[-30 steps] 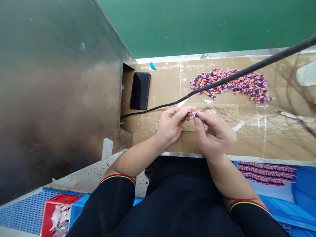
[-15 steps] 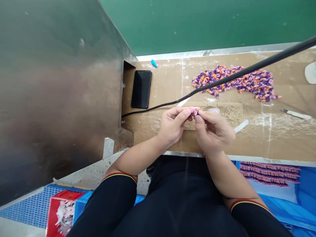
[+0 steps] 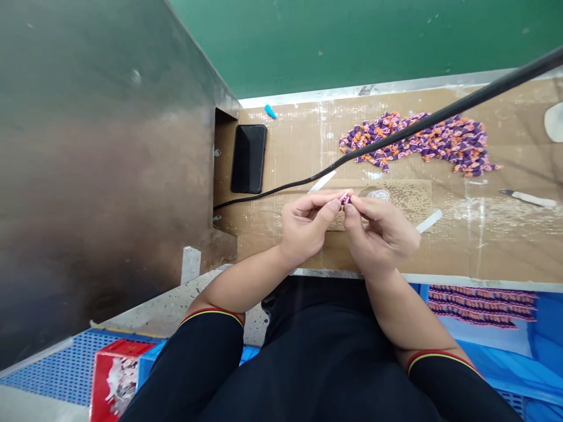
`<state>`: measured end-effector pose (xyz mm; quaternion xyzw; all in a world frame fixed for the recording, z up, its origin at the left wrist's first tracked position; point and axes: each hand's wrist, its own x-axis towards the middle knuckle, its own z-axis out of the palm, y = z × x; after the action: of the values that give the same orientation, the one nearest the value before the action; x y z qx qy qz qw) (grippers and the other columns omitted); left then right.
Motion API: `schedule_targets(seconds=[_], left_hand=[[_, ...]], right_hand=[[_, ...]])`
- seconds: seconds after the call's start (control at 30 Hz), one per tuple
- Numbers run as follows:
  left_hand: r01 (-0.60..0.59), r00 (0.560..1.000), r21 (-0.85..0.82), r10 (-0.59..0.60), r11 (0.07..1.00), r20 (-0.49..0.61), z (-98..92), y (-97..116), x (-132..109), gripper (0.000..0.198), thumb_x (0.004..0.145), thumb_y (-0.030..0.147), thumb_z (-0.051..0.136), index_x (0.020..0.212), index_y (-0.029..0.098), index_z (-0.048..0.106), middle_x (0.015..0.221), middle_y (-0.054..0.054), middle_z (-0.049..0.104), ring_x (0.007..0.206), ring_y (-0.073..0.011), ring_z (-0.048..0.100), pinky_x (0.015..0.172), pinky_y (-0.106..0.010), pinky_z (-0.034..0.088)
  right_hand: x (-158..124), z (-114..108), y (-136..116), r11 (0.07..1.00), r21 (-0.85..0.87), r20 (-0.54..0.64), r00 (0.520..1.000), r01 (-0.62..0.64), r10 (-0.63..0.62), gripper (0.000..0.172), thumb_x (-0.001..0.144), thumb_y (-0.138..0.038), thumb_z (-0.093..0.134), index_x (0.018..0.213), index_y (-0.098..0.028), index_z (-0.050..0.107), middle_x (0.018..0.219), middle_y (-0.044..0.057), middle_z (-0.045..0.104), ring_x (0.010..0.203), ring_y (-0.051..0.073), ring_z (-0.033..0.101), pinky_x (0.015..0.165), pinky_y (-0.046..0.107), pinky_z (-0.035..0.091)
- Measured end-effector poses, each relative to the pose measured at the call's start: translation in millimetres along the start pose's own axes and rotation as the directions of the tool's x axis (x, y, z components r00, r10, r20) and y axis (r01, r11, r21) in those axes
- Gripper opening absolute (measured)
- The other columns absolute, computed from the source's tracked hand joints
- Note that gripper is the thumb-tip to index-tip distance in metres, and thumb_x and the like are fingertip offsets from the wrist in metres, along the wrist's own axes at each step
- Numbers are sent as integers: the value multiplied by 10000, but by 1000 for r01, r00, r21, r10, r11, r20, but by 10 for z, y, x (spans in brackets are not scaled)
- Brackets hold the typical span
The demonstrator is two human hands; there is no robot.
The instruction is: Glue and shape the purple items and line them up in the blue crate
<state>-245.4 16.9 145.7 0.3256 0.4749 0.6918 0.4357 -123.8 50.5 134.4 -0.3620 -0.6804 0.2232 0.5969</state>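
My left hand [image 3: 305, 225] and my right hand [image 3: 380, 234] meet fingertip to fingertip above the cardboard-covered bench [image 3: 461, 234]. Both pinch one small purple piece [image 3: 346, 199], which is mostly hidden by the fingers. A heap of several purple-and-orange pieces [image 3: 417, 140] lies farther back on the bench, to the right of my hands. Just beyond my right fingers sits a small clear object [image 3: 376, 193].
A black cable [image 3: 440, 120] runs diagonally over the bench. A black phone [image 3: 248, 158] lies beside the tall metal panel [image 3: 101, 164] at left. A knife [image 3: 528, 198] and white strips [image 3: 428, 221] lie at right. Rows of purple pieces [image 3: 479, 306] rest in a blue tray below.
My fingers have drawn closer together around the small purple piece, so less of it shows. The hands stay in the same place; the view has shifted slightly.
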Motion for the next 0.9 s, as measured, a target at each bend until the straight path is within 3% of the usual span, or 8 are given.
schedule_targets(seconds=[0.2, 0.43, 0.6, 0.73, 0.9], left_hand=[[-103, 995, 173, 98, 979, 38, -6, 73, 0, 276, 953, 589, 893, 973, 316, 924, 1094, -80, 896, 1122, -277, 864, 1088, -482, 698], [-160, 984, 262, 134, 952, 114, -26, 81, -26, 193, 1031, 485, 827, 1090, 328, 924, 1203, -81, 889, 1161, -277, 859, 1115, -483, 687], [-204, 976, 260, 177, 944, 124, -29, 63, -29, 173, 1037, 458, 825, 1117, 339, 922, 1200, -76, 889, 1155, -275, 863, 1106, -473, 690], [-167, 985, 266, 147, 950, 92, -21, 40, -28, 209, 1005, 528, 851, 1086, 349, 923, 1181, -61, 893, 1154, -271, 861, 1111, -472, 691], [-177, 984, 265, 166, 948, 64, -12, -6, -34, 257, 1000, 548, 853, 1068, 311, 929, 1190, -90, 890, 1150, -271, 860, 1123, -442, 685]], right_hand=[[-3, -15, -17, 999, -33, 1, 999, -38, 38, 90, 1028, -254, 810, 1086, -308, 853, 986, 20, 880, 854, 237, 865, 812, 414, 759], [9, -68, -18, 997, -56, 43, 998, -53, 56, 81, 1046, -242, 793, 1078, -292, 849, 991, 30, 883, 883, 229, 868, 785, 374, 745], [-3, -54, 12, 1000, -15, 9, 1000, -20, 20, 93, 1042, -234, 801, 1100, -295, 840, 1029, 25, 888, 881, 217, 867, 774, 364, 738], [-13, -30, 9, 998, -43, 2, 999, -44, 45, 73, 1062, -276, 769, 1072, -290, 840, 999, 33, 882, 879, 225, 866, 794, 383, 743], [-8, 14, 11, 996, 48, -10, 997, -80, 81, 112, 1059, -245, 752, 1065, -284, 857, 1006, 35, 887, 908, 216, 865, 851, 375, 736]])
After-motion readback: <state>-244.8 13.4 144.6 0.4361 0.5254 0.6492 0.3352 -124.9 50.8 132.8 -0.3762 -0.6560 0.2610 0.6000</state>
